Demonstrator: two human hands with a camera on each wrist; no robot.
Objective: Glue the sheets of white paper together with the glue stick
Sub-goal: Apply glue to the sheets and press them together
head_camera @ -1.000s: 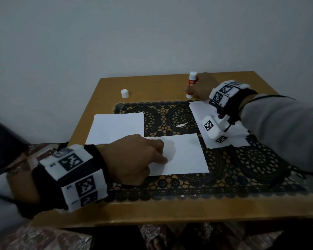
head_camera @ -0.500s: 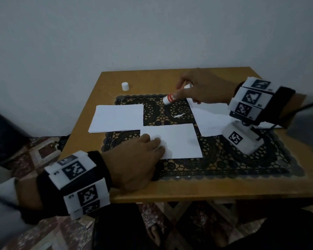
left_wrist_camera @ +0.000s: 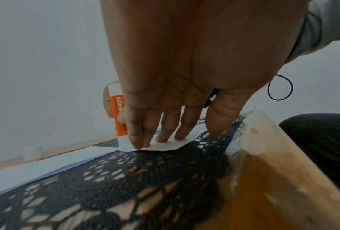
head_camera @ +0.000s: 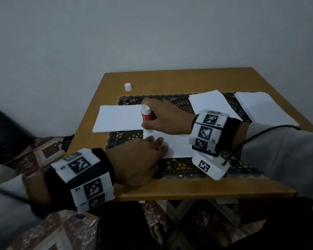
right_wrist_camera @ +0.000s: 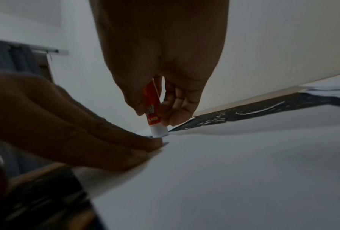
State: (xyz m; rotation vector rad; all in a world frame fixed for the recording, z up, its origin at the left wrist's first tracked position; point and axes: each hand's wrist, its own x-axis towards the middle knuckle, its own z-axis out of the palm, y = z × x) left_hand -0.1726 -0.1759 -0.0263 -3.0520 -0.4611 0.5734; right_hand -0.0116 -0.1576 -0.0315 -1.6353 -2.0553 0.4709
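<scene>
Since half a second ago the right hand (head_camera: 167, 117) has brought the glue stick (head_camera: 146, 115) down from mid-air, and its white tip now touches the far left corner of the sheet of paper (head_camera: 177, 145) lying under both hands. That hand grips the red barrel upright between thumb and fingers. Just beside the tip, the left hand (head_camera: 139, 159) lies flat, its straight fingers (left_wrist_camera: 161, 132) pressing the sheet's near left corner onto the lace mat (head_camera: 177, 166). More sheets lie in 3 lots beyond the hands, and the cap (head_camera: 128, 87) stands well apart, past the right hand's knuckles. Such paper looks thin, light and floppy, likely to slide or wrinkle under the sticky tip, so pinning it close beside the stroke seems wise; the stiff stick is best gripped low on the barrel.
</scene>
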